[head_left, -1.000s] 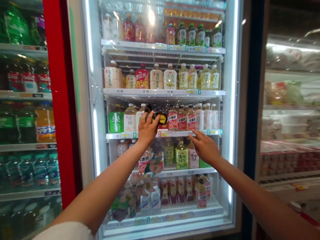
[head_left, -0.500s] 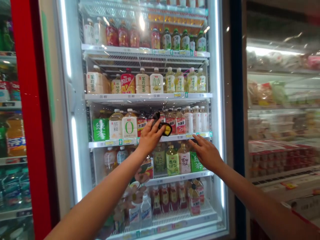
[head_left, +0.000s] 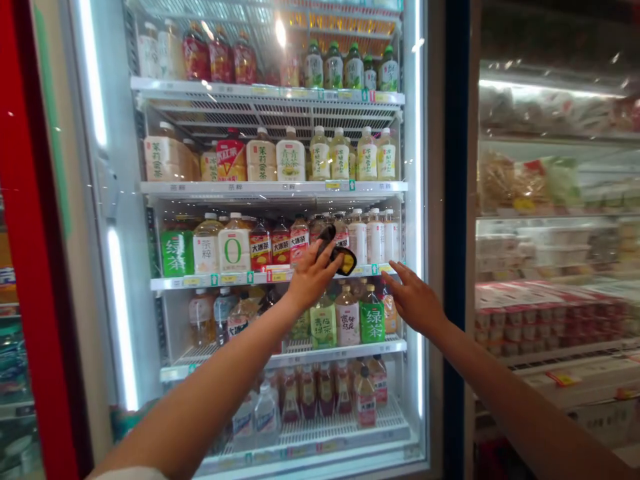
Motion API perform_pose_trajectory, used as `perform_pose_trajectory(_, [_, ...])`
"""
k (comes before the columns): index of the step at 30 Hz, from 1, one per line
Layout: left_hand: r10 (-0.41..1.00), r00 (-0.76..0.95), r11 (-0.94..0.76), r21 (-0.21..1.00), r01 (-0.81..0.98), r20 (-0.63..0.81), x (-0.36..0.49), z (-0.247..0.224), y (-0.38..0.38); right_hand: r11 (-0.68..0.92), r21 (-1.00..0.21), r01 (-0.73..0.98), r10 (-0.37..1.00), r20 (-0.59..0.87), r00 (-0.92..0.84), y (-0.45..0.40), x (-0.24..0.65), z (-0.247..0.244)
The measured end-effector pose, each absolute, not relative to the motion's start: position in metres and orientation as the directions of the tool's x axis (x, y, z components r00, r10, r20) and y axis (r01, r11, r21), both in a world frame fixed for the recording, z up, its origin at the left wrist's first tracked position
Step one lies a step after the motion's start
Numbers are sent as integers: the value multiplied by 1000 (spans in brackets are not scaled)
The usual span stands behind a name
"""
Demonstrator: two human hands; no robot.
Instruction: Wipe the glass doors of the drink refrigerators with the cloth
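My left hand is stretched out before the middle shelves of a lit drinks fridge. In its fingers is a pair of dark-framed glasses, with yellow showing through one lens. Behind the glasses stand bottles with red labels and white ones. My right hand is raised to the right of it, fingers apart and holding nothing. It is nearest a green bottle and the white shelf edge. I cannot tell whether its fingertips touch the fridge's glass front.
More bottled drinks fill the upper shelf and the bottom shelf. At the left is a red upright panel. To the right, past a dark post, an open chiller holds stacked red-and-white cups.
The view has turned right, so the fridge now sits further left in the picture. Both hands keep about the same pose, and the glasses remain in my left hand.
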State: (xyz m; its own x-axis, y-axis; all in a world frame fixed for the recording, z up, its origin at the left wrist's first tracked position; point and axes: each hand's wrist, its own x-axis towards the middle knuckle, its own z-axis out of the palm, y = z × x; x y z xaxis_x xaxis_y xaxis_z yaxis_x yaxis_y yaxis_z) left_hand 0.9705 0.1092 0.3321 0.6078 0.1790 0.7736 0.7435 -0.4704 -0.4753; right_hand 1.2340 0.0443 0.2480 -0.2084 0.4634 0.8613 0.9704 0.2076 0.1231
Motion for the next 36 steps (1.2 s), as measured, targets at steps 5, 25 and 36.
perform_pose_trajectory(5, [208, 232, -383, -139, 913, 950, 1008, 377, 107, 167, 17, 986, 534, 839, -105, 50, 1248, 254])
perform_pose_trajectory(25, [33, 395, -421, -345, 839, 918, 1121, 387, 130, 192, -107, 976, 530, 848, -11, 68, 1308, 243])
perform_pose_trajectory(36, [-56, 493, -451, -463, 763, 868, 1144, 406, 147, 192, -55, 980, 429, 903, -33, 61, 1335, 239])
